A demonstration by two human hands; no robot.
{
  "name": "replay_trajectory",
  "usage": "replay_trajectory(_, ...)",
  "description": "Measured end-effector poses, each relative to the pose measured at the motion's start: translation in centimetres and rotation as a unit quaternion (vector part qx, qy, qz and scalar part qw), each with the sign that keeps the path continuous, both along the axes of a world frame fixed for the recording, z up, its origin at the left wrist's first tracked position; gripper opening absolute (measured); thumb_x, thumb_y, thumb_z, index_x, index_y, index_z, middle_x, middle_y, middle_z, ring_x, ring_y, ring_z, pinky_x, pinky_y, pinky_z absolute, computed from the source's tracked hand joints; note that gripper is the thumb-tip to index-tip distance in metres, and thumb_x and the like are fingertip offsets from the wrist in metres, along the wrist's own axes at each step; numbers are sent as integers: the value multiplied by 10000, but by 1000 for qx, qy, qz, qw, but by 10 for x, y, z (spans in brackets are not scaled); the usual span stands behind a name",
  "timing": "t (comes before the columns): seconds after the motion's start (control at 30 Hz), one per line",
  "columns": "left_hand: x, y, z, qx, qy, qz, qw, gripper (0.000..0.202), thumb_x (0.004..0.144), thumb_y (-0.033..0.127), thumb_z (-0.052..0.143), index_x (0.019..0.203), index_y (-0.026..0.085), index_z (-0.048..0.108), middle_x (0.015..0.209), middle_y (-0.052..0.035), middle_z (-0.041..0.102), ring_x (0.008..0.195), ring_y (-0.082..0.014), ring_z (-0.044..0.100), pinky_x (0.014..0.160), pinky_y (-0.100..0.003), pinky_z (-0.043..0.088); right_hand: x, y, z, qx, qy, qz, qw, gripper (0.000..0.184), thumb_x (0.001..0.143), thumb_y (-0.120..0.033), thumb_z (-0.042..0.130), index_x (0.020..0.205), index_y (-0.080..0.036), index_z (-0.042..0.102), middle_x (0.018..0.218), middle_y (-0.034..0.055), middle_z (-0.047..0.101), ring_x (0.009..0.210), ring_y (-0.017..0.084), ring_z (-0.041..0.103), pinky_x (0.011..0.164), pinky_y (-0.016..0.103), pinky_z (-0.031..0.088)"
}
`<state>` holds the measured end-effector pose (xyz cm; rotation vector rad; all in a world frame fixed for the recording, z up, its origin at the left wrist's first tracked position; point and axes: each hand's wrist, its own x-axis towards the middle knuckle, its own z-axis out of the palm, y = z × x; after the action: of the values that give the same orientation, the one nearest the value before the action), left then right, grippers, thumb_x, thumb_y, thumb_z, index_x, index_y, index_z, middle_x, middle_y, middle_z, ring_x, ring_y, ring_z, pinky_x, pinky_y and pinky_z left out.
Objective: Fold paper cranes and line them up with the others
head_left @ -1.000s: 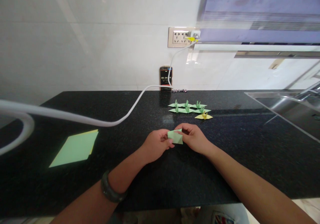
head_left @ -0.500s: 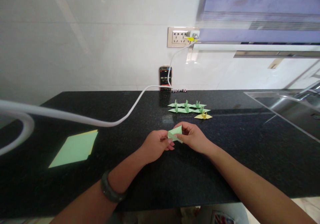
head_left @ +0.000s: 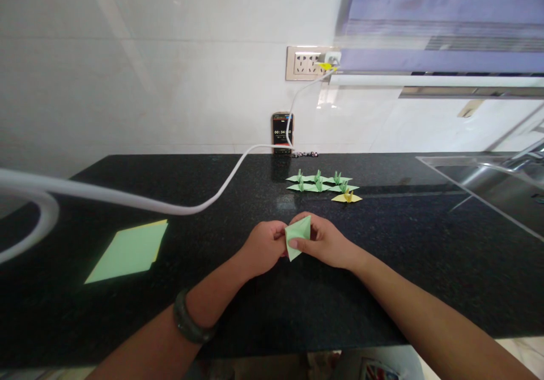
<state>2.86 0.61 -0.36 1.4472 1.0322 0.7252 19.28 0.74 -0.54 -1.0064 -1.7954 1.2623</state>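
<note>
A folded piece of light green origami paper (head_left: 300, 233) is held between both hands above the dark counter. My left hand (head_left: 266, 248) pinches its left edge, the fingertips partly hidden behind it. My right hand (head_left: 325, 241) grips it from the right, thumb pressed on the front and fingers behind. Beyond the hands stand several green paper cranes (head_left: 318, 185) in two rows, with one yellow paper crane (head_left: 347, 197) at their near right. Off to the left lies a stack of square paper (head_left: 127, 252), green on top with yellow showing at its edge.
A white cable (head_left: 191, 210) arcs across the left foreground to a phone (head_left: 283, 132) leaning on the wall, its screen showing a timer. Above is a wall socket (head_left: 304, 63). A metal sink (head_left: 501, 182) is set into the counter (head_left: 229, 323) at the right.
The green paper now shows a broad diamond-like face with a point downward, where before a narrower folded shape showed. My right thumb has shifted left across its front.
</note>
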Motion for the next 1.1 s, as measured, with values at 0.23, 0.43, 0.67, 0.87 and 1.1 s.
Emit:
replay_trajectory(0.23, 1, -1, 6, -24, -17, -11, 1000, 165, 726, 285, 500, 690, 128, 536, 584, -13, 576, 542, -103, 544, 524, -213, 407, 1, 2, 1, 7, -13, -25, 1000, 233, 787, -369, 497, 856, -149, 528, 686, 14, 578, 598, 116, 528, 533, 228, 423)
replay_trajectory(0.43, -1, 1, 1, 34, 7, 0, 999, 202, 740, 319, 483, 690, 135, 554, 606, -11, 576, 555, -106, 536, 528, -216, 400, 2, 2, 2, 7, -1, -1, 1000, 208, 803, -305, 480, 928, -149, 538, 769, 32, 604, 673, 130, 558, 614, 250, 449)
replay_trajectory(0.67, -2, 1, 0, 65, 18, 9, 998, 199, 756, 298, 461, 683, 145, 566, 578, 6, 543, 547, -102, 509, 522, -214, 381, 0, 3, 1, -10, 33, 0, 999, 240, 774, -257, 517, 998, -173, 521, 807, 26, 592, 693, 130, 555, 634, 256, 452)
replay_trajectory(0.87, 1, 1, 9, -21, -47, 19, 998, 283, 779, 376, 446, 869, 143, 578, 764, -52, 614, 685, -137, 583, 614, -252, 434, 2, 6, 4, -7, 28, -37, 999, 167, 797, -279, 465, 816, -141, 557, 668, 4, 541, 557, 94, 478, 524, 218, 410)
replay_trajectory(1.1, 1, 1, 9, -95, -126, 53, 986, 359, 760, 466, 453, 800, 126, 561, 680, -46, 619, 600, -121, 587, 589, -258, 456, 1, 4, 5, 2, 16, -17, 1000, 173, 800, -264, 462, 861, -139, 565, 713, 15, 560, 590, 98, 483, 550, 222, 415)
